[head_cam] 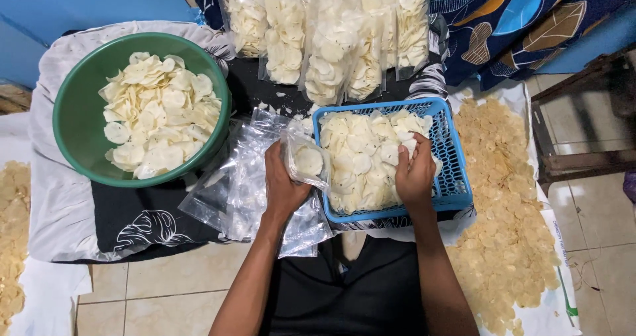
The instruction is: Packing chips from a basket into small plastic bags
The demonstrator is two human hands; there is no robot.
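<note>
While the person sits over the spread, this is how things stand:
- The left hand (281,183) grips a small clear bag (306,160) with a few chips inside, beside the blue basket (457,177).
- The right hand (414,173) is closed on pale chips (361,160) in that basket.
- A green bowl (76,120) of chips sits far left; filled bags (331,38) stand behind.

Left hand (283,189) holds a bag (306,160); right hand (414,171) apparently grabs chips (361,160).

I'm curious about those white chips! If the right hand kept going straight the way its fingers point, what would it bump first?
The right hand points up into the blue basket; it would probably first meet the white chips there.
</note>
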